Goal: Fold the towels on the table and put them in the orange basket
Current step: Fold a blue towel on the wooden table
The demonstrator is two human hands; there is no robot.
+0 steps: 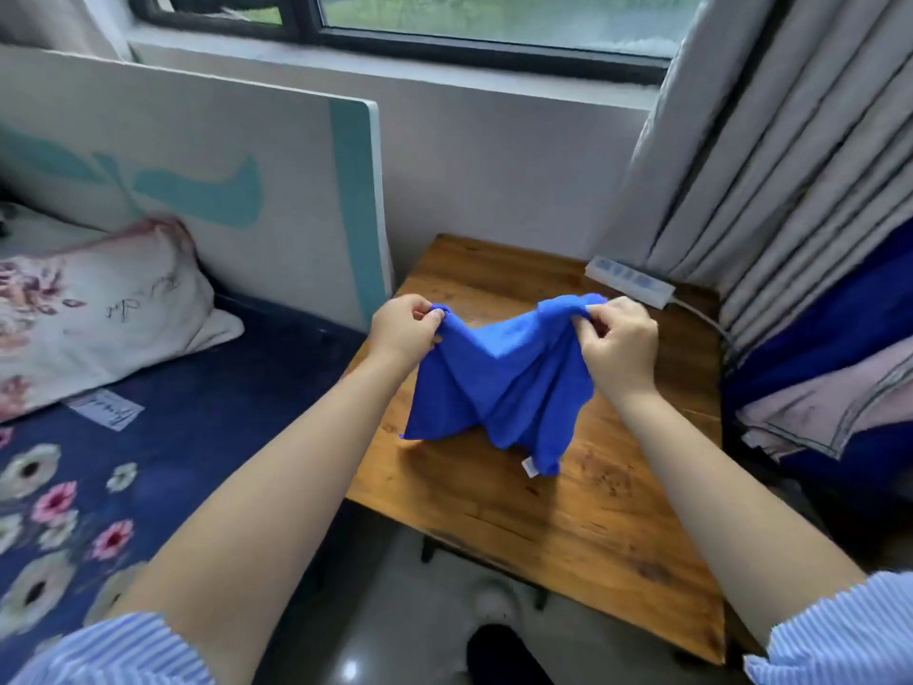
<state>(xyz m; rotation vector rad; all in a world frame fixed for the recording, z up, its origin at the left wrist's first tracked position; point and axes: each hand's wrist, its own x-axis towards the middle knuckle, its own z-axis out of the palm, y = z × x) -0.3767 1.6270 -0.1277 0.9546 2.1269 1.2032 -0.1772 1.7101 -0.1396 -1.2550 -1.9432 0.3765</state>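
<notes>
hands first: the left hand (406, 328) pinches one top corner of the bright blue microfibre towel (499, 388), the right hand (620, 346) pinches the other, fingers curled round the cloth. the towel hangs slack between them, raised above the brown wooden counter (568, 526), its lower edge seemingly brushing the wood. the likely slip is an uneven fold, since the middle sags and the corners sit bunched. a white power strip (630, 281) lies at the counter's far edge, close enough to snag. a floral pillow (89, 313) rests on the bed at left; grey curtains (770, 155) hang at right. no orange basket is in view.
</notes>
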